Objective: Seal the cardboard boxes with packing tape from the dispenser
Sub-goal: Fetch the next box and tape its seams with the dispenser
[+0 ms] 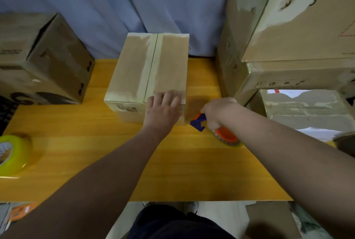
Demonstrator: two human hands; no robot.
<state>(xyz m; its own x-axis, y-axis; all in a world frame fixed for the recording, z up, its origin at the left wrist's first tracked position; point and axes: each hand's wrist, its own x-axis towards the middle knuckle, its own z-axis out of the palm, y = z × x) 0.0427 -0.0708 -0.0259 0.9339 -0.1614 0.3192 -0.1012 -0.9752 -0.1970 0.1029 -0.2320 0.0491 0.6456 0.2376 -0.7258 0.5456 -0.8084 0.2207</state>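
A closed cardboard box [138,69] stands in the middle of the yellow table [172,162], with clear tape along its centre seam and over its edges. My left hand [163,108] presses flat on the box's near right corner, fingers spread on the top. Just right of the box, my right hand [217,114] grips the orange and blue tape dispenser [221,131], low over the table beside the box's right side.
A spare yellow-green tape roll [13,154] lies at the table's left edge. A brown box [48,62] stands at the back left. Stacked cardboard boxes [288,37] fill the right side. A blue curtain [134,8] hangs behind.
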